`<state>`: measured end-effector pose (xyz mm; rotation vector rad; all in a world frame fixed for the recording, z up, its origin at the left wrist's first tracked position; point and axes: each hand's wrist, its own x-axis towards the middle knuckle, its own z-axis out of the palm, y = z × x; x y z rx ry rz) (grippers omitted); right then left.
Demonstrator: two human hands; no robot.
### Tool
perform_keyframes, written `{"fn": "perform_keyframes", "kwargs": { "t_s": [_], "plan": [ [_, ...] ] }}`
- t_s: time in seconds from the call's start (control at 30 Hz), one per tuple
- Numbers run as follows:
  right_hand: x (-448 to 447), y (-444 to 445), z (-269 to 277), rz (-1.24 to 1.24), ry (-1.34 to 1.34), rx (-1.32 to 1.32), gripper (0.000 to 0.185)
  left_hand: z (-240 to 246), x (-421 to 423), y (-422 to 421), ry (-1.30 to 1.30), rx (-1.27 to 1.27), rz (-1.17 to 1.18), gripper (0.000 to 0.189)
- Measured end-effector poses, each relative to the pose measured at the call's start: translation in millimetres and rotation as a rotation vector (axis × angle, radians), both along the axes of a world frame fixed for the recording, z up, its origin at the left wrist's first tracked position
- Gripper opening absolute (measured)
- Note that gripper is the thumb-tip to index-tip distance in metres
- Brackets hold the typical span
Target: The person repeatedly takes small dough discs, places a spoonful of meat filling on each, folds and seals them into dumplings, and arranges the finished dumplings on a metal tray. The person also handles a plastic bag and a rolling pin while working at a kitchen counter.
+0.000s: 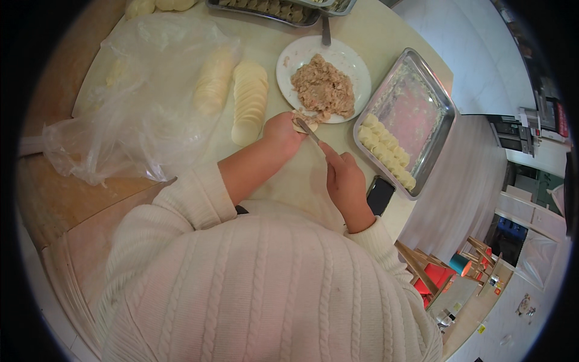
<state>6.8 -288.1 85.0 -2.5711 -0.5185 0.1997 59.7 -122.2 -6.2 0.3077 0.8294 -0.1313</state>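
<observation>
My left hand [285,132] holds a round dough wrapper [311,126] at the near edge of a white plate [287,77]. On the plate lies a mound of minced meat filling [323,86]. A flat metal spreader [309,130] is in my right hand [344,181], its blade against the filling on the wrapper. To the left, a row of overlapping round wrappers [250,99] lies on the table. A metal tray [441,97] on the right contains rows of folded dumplings [384,147] along its near left side.
Clear plastic sheeting [154,99] covers another stack of wrappers [212,81] on the left. A black phone [381,194] lies beside the tray. Filled metal trays [271,11] and a dark utensil handle [326,31] are at the back. Wooden chairs [425,271] stand off to the right.
</observation>
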Motion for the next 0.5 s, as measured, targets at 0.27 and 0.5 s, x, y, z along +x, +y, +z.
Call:
{"fn": "perform_keyframes", "kwargs": {
  "t_s": [0.27,0.5],
  "plan": [
    [8,-10,19,-0.12,-0.054,0.286,0.031,25,-20,19,-0.031,-0.015,0.074,0.037],
    [41,-7,8,-0.091,-0.113,0.231,0.029,63,1,16,-0.122,0.104,0.126,0.037]
  ]
}}
